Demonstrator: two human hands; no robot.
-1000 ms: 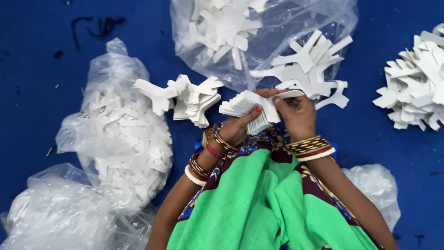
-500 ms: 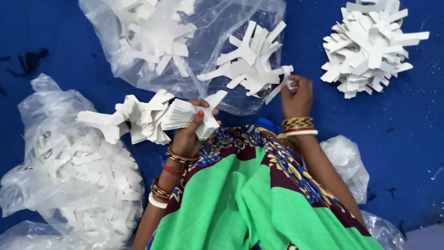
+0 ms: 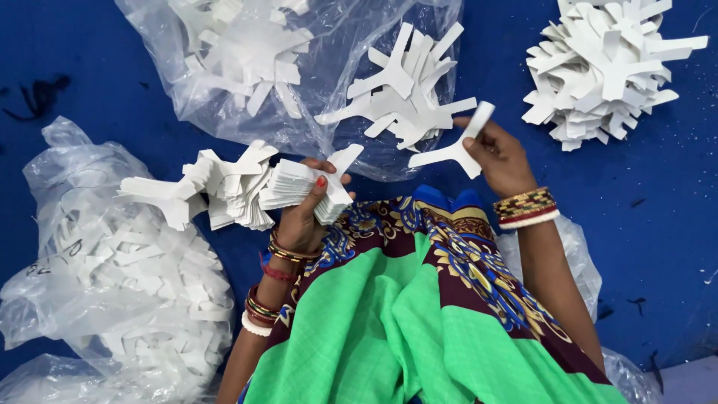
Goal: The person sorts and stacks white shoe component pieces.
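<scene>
right hand (image 3: 502, 155) now lifting single cutout (image 3: 453, 147), left hand (image 3: 308, 211) still gripping stack (image 3: 299, 187)

Floor-level piecework workshop, blue floor mat (image 3: 673, 224), clear plastic bags (image 3: 112, 299) stuffed with identical white card cut-outs (image 3: 606, 67)

I count one single white cutout (image 3: 454, 147) in my right hand (image 3: 502, 157), one thick stack of cutouts (image 3: 239, 191) in my left hand (image 3: 305, 217), two loose heaps (image 3: 607, 67) on the blue cloth, and three clear plastic bags (image 3: 299, 67).
</scene>
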